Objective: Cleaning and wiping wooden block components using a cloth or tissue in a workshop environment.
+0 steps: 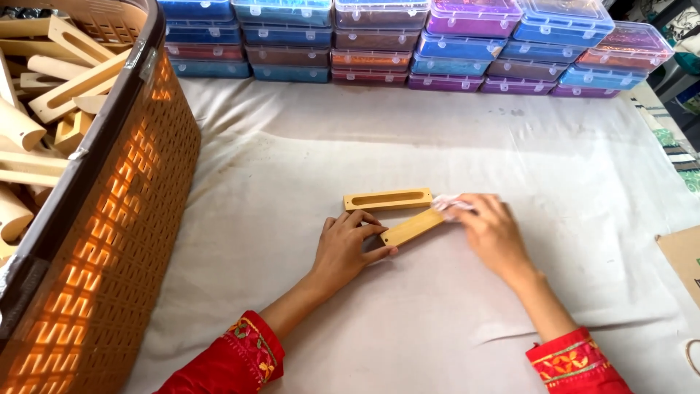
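My left hand (pixel 346 248) grips the near end of a flat wooden block (pixel 410 229) that lies slanted on the white cloth (pixel 408 146). My right hand (pixel 492 232) presses a small pale cloth or paper wad (pixel 447 205) against the block's far end. Just behind it lies a second wooden block with a long slot (pixel 388 199), flat on the cloth and untouched. Both forearms wear red sleeves with embroidered cuffs.
A large brown woven plastic basket (pixel 124 219) full of wooden pieces (pixel 44 95) stands at the left. Stacks of clear-lidded coloured plastic boxes (pixel 408 44) line the back edge. A piece of cardboard (pixel 684 255) lies at the right edge.
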